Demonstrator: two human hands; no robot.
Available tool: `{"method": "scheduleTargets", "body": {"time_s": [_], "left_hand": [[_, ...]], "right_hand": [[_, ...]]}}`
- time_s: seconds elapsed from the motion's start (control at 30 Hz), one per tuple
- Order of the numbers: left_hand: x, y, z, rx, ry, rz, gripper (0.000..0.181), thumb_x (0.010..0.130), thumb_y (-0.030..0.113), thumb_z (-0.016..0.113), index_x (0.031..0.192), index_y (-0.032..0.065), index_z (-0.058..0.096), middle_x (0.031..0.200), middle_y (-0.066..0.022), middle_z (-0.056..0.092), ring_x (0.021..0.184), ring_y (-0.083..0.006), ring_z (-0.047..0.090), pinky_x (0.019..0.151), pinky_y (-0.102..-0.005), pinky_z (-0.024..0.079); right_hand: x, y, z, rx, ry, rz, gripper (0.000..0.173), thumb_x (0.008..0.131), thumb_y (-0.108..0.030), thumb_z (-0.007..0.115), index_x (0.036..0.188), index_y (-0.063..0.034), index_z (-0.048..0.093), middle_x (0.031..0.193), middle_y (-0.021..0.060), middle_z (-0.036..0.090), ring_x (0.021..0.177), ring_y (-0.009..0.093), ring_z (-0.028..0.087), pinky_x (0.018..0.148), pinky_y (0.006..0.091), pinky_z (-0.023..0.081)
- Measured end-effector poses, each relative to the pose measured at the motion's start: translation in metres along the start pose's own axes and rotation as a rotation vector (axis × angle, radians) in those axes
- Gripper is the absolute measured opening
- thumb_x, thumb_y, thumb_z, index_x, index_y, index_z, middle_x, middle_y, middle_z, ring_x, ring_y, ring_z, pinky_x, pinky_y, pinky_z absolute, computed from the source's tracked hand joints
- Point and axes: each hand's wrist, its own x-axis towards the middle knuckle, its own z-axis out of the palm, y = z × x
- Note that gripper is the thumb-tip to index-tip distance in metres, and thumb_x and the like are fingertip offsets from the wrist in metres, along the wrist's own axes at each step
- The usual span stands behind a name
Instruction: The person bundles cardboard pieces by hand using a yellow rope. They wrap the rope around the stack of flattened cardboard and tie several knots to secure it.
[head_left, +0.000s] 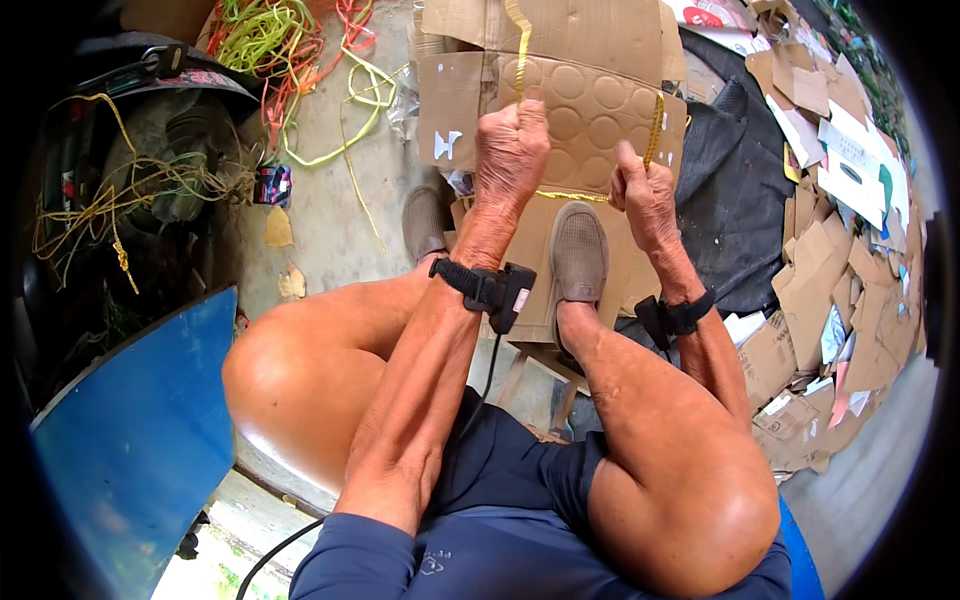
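Note:
A stack of flattened brown cardboard lies before me, with round embossed marks on one sheet. My left hand is closed in a fist over it, gripping a yellow strap that runs up across the cardboard. My right hand grips another length of yellow strap near the stack's right side. Between the hands, a piece of the strap crosses the cardboard's lower edge beside the toe of my right shoe, which rests on the cardboard. My left shoe is at the stack's left.
Tangled green and red straps lie on the concrete floor at upper left. Yellow twine hangs over dark gear at left, above a blue panel. Black fabric and a heap of cardboard scraps spread at right.

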Motion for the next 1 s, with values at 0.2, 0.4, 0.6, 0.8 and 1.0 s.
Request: {"method": "scheduleTargets", "body": {"time_s": [0.2, 0.4, 0.6, 0.8, 1.0], "left_hand": [[0.022, -0.046, -0.033, 0.083, 0.091, 0.006, 0.048, 0.104, 0.032, 0.049, 0.064, 0.0063, 0.046, 0.059, 0.0027, 0.044, 0.053, -0.0091, 0.044, 0.048, -0.0301, 0.037], [0.003, -0.125, -0.067, -0.040, 0.264, -0.366, 0.049, 0.103, 0.038, 0.049, 0.062, 0.0143, 0.038, 0.053, 0.0040, 0.036, 0.040, -0.0088, 0.035, 0.037, -0.0288, 0.027], [0.010, -0.141, -0.070, -0.033, 0.303, -0.348, 0.051, 0.104, 0.039, 0.048, 0.062, 0.0142, 0.036, 0.052, 0.0054, 0.035, 0.040, -0.0068, 0.034, 0.035, -0.0278, 0.025], [0.020, -0.063, -0.051, -0.104, 0.257, -0.243, 0.056, 0.104, 0.035, 0.050, 0.059, 0.0028, 0.041, 0.055, 0.0010, 0.039, 0.054, -0.0107, 0.034, 0.051, -0.0344, 0.033], [0.014, -0.033, -0.042, -0.110, 0.184, -0.121, 0.053, 0.105, 0.035, 0.050, 0.059, 0.0112, 0.037, 0.056, 0.0060, 0.038, 0.048, -0.0066, 0.034, 0.045, -0.0276, 0.030]], "right_hand": [[0.034, 0.014, -0.027, 0.321, -0.013, 0.123, 0.050, 0.103, -0.033, 0.055, 0.059, -0.0139, 0.041, 0.050, -0.0038, 0.036, 0.041, 0.009, 0.033, 0.041, 0.0287, 0.030], [0.056, 0.073, -0.036, 0.409, 0.154, 0.294, 0.043, 0.101, -0.033, 0.055, 0.065, -0.0149, 0.041, 0.052, -0.0026, 0.033, 0.037, 0.011, 0.031, 0.038, 0.0314, 0.030], [0.060, 0.079, -0.033, 0.354, 0.212, 0.314, 0.045, 0.103, -0.035, 0.052, 0.064, -0.0164, 0.038, 0.051, -0.0039, 0.028, 0.039, 0.010, 0.029, 0.039, 0.0301, 0.029], [0.034, 0.038, -0.024, 0.207, 0.141, 0.136, 0.046, 0.102, -0.030, 0.054, 0.062, -0.0144, 0.040, 0.052, -0.0039, 0.037, 0.040, 0.009, 0.035, 0.039, 0.0291, 0.033], [0.013, 0.017, -0.017, 0.093, 0.136, 0.068, 0.047, 0.103, -0.030, 0.054, 0.062, -0.0154, 0.038, 0.054, -0.0049, 0.036, 0.043, 0.007, 0.034, 0.040, 0.0277, 0.032]]}}
